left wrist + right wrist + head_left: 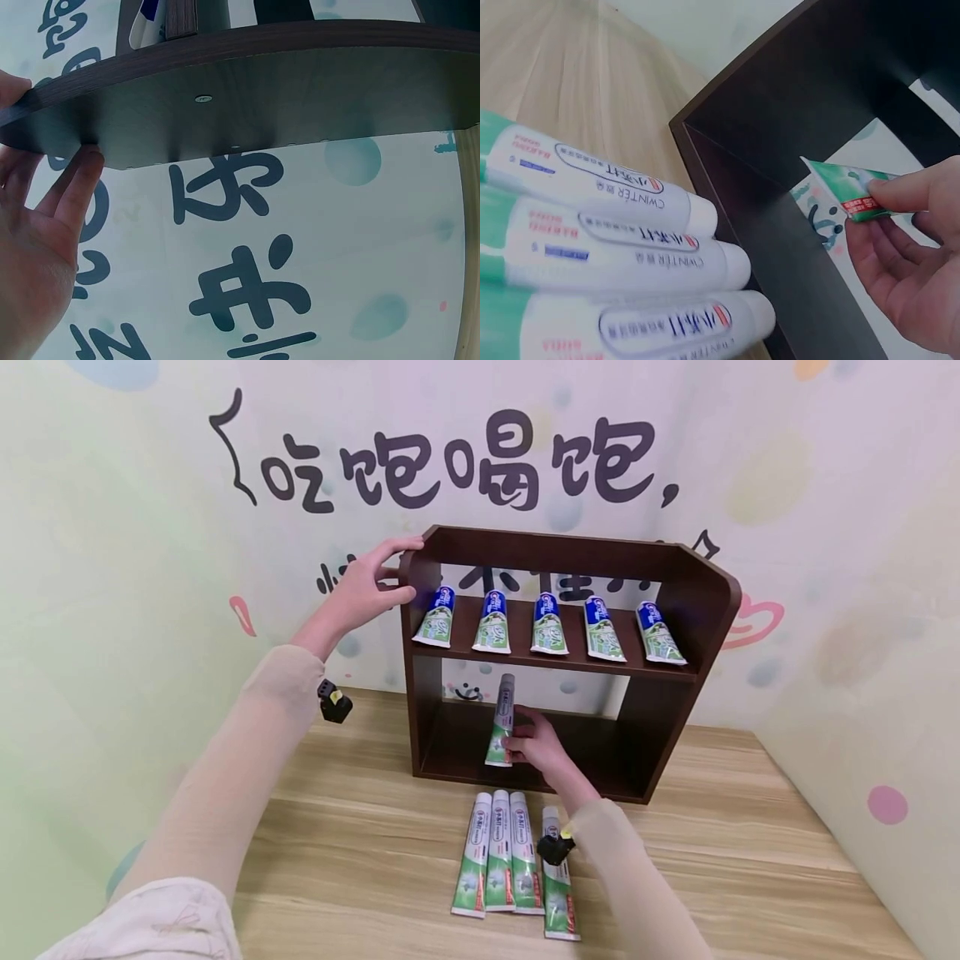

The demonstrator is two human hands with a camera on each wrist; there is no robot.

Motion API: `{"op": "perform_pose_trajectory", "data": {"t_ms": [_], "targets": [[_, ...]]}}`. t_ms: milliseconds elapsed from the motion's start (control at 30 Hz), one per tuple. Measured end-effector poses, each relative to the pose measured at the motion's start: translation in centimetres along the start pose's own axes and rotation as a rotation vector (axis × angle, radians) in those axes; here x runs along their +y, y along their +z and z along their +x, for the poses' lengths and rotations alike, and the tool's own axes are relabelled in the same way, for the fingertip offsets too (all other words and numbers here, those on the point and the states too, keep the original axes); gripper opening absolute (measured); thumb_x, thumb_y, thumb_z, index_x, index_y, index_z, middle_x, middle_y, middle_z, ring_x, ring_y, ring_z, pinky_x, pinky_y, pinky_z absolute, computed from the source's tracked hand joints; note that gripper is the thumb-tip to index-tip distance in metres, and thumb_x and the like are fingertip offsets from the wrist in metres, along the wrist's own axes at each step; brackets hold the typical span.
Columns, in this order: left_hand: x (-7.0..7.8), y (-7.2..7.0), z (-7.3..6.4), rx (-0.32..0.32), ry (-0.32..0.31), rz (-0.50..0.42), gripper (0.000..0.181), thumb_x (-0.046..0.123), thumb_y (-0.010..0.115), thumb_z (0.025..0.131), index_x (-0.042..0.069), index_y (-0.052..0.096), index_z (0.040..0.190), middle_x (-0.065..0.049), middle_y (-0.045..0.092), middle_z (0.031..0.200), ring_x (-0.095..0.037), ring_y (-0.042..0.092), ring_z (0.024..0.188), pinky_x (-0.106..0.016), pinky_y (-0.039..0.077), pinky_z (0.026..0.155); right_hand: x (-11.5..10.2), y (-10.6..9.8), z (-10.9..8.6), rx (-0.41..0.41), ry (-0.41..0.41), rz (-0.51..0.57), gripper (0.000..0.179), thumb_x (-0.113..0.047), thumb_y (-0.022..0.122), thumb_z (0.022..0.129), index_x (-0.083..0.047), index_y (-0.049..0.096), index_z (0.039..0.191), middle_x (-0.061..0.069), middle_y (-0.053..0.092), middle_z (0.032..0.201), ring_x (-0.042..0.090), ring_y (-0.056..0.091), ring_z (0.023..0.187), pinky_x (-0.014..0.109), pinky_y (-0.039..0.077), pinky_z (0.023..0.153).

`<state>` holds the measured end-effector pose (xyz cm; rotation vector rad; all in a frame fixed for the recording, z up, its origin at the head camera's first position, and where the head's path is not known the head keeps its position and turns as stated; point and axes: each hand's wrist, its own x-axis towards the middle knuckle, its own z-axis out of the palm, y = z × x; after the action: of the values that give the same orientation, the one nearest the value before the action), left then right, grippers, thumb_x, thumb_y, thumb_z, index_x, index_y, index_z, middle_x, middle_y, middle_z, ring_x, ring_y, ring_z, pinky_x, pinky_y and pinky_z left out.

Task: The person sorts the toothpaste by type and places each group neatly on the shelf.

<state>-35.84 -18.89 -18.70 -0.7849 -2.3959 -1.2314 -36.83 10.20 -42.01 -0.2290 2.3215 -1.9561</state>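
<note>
My left hand (365,591) holds the upper left corner of a dark brown two-tier shelf (558,543), its fingers at the top and thumb at the front edge. In the left wrist view, fingertips (88,154) press the outer face of the side panel (300,97). My right hand (538,745) pinches a green-and-white toothpaste tube (502,727) near its flat end, cap upward, at the lower compartment's opening. The right wrist view shows the thumb (904,191) on that tube's green part. Several blue-and-green toothpaste tubes (550,625) lean in a row on the upper tier.
On the wooden table (337,852) before the shelf, three green-and-white tubes (500,860) lie side by side. Another such tube (559,902) lies apart to their right, partly behind the right wrist camera (555,847). A printed wall (330,410) stands close behind the shelf.
</note>
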Motion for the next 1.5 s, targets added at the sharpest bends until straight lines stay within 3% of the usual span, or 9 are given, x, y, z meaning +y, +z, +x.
{"op": "perform_pose_trajectory", "data": {"t_ms": [233, 433, 667, 1000, 1133, 1367, 1500], "targets": [[-2.2, 0.2, 0.8, 0.006, 0.008, 0.000, 0.058, 0.005, 0.061, 0.091, 0.018, 0.046, 0.146, 0.006, 0.037, 0.159, -0.038, 0.057, 0.125, -0.048, 0.054, 0.102, 0.6, 2.0, 1.0, 0.009, -0.047, 0.052, 0.071, 0.006, 0.064, 0.087, -0.008, 0.035, 0.150, 0.030, 0.062, 0.125, 0.018, 0.066, 0.085, 0.030, 0.059, 0.070], [-2.3, 0.2, 0.8, 0.005, 0.014, 0.016, 0.058, 0.009, 0.061, 0.092, 0.020, 0.045, 0.146, 0.008, 0.038, 0.159, -0.037, 0.058, 0.125, -0.047, 0.054, 0.101, 1.3, 3.3, 1.9, 0.004, -0.090, 0.064, 0.071, 0.008, 0.064, 0.086, -0.009, 0.036, 0.149, 0.030, 0.063, 0.122, 0.017, 0.066, 0.082, 0.030, 0.059, 0.069], [-2.4, -0.2, 0.9, 0.018, 0.017, 0.035, 0.058, 0.009, 0.062, 0.092, 0.019, 0.045, 0.147, 0.008, 0.038, 0.159, -0.036, 0.059, 0.124, -0.028, 0.056, 0.091, 1.9, 5.0, 3.1, -0.009, -0.125, 0.111, 0.070, 0.008, 0.063, 0.086, -0.005, 0.035, 0.149, 0.033, 0.061, 0.123, 0.013, 0.064, 0.073, 0.030, 0.060, 0.069], [-2.5, 0.0, 1.0, 0.014, 0.017, 0.025, 0.057, 0.011, 0.062, 0.092, 0.024, 0.046, 0.145, 0.009, 0.038, 0.158, -0.038, 0.057, 0.126, -0.044, 0.055, 0.100, 2.6, 7.5, 3.7, 0.008, -0.125, 0.155, 0.072, 0.009, 0.063, 0.084, -0.007, 0.035, 0.149, 0.032, 0.060, 0.125, 0.018, 0.065, 0.083, 0.033, 0.062, 0.073], [-2.3, 0.0, 0.9, 0.011, 0.020, 0.021, 0.057, 0.009, 0.062, 0.092, 0.023, 0.046, 0.145, 0.008, 0.038, 0.159, -0.039, 0.057, 0.126, -0.045, 0.055, 0.100, 2.6, 8.3, 3.9, 0.018, -0.128, 0.150, 0.075, 0.013, 0.062, 0.082, -0.006, 0.036, 0.149, 0.033, 0.060, 0.125, 0.020, 0.066, 0.086, 0.035, 0.062, 0.073], [-2.0, -0.1, 0.8, 0.010, 0.020, 0.023, 0.058, 0.007, 0.062, 0.091, 0.022, 0.047, 0.145, 0.007, 0.038, 0.159, -0.038, 0.058, 0.125, -0.046, 0.055, 0.100, 2.9, 9.4, 3.6, -0.010, -0.121, 0.153, 0.080, 0.015, 0.061, 0.082, -0.002, 0.028, 0.152, 0.038, 0.058, 0.126, 0.022, 0.067, 0.082, 0.039, 0.063, 0.073], [-2.1, -0.2, 0.7, 0.005, 0.018, 0.032, 0.058, 0.008, 0.062, 0.092, 0.023, 0.046, 0.146, 0.008, 0.037, 0.159, -0.037, 0.058, 0.126, -0.047, 0.054, 0.101, 3.3, 10.2, 3.4, -0.003, -0.111, 0.160, 0.080, 0.016, 0.060, 0.081, -0.001, 0.028, 0.153, 0.038, 0.058, 0.125, 0.018, 0.065, 0.076, 0.035, 0.062, 0.071]]}}
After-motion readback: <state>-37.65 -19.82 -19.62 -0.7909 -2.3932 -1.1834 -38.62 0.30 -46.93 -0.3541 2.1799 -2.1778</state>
